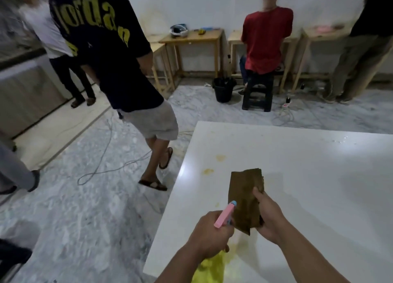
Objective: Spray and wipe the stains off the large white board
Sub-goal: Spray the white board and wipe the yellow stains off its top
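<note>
Squarely in the near right of the view lies the large white board (297, 187), its far left corner pointing toward the room. Yellowish stains (214, 164) mark it near the left edge, and a wider yellow smear (236, 255) sits close in, beneath the hands. The left hand (210, 233) is curled round a spray bottle (224, 215) with a pink head and blue nozzle; its yellow body shows below the wrist. The right hand (269, 216) grips a brown cloth (244, 197), which is held up above the board just right of the nozzle.

Left of the board, a person in a dark shirt (106, 48) and grey shorts walks across the marbled floor (85, 208), close to the board's far left corner. Loose cables (110, 163) trail over the floor there. Farther off, a person in a red shirt (265, 37) sits on a black stool (257, 95) at wooden tables (191, 40) along the far wall, with a black bucket (223, 90) just left of the stool. More people stand at the far left and far right.
</note>
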